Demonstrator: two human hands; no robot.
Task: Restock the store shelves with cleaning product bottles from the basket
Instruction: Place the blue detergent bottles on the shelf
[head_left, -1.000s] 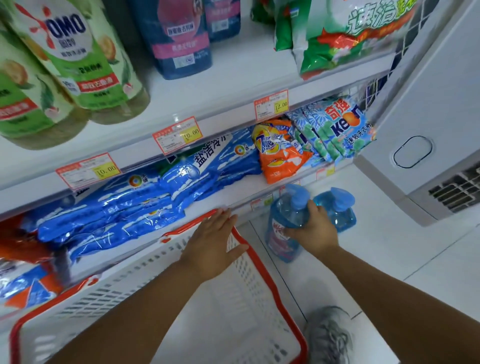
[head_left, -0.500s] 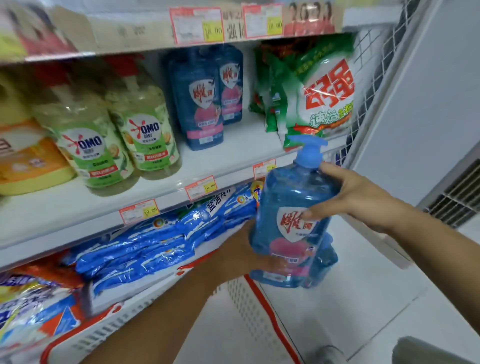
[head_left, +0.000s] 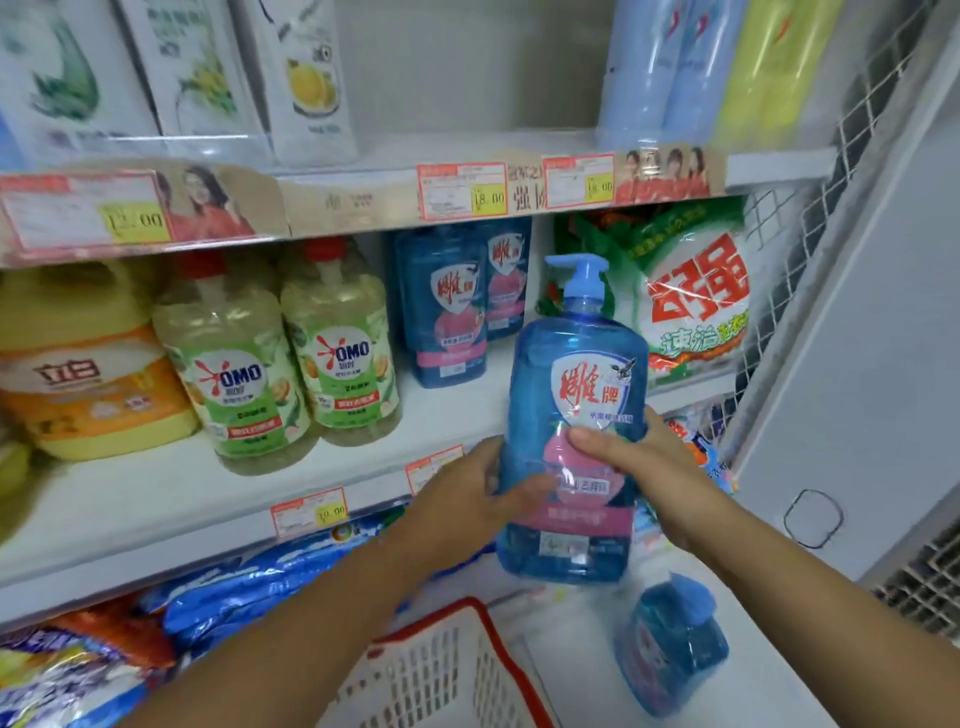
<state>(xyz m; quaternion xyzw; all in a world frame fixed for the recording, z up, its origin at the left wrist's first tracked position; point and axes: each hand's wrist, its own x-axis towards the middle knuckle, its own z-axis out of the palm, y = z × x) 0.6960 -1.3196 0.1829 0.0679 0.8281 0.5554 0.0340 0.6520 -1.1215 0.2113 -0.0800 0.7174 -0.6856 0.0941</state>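
I hold a blue pump bottle (head_left: 576, 374) with a red-and-white shield label upright in front of the middle shelf (head_left: 363, 467). My left hand (head_left: 467, 499) grips its left side low down. My right hand (head_left: 639, 467) wraps its front and right side. Two matching blue bottles (head_left: 452, 306) stand at the back of that shelf. Another blue pump bottle (head_left: 675, 644) stands on the floor below. The white basket with a red rim (head_left: 467, 613) sits at the bottom centre, under my arms.
Green-label OMO bottles (head_left: 291, 358) and a yellow jug (head_left: 83, 364) stand left on the middle shelf; a green-and-white detergent bag (head_left: 685, 301) is right. Blue packets (head_left: 270, 577) fill the shelf below. A wire mesh panel (head_left: 810, 208) and a white cabinet (head_left: 857, 364) close the right side.
The blue bottle went from the floor up to middle-shelf height. My left hand left the basket rim and joined my right hand on the bottle. The view tilted upward.
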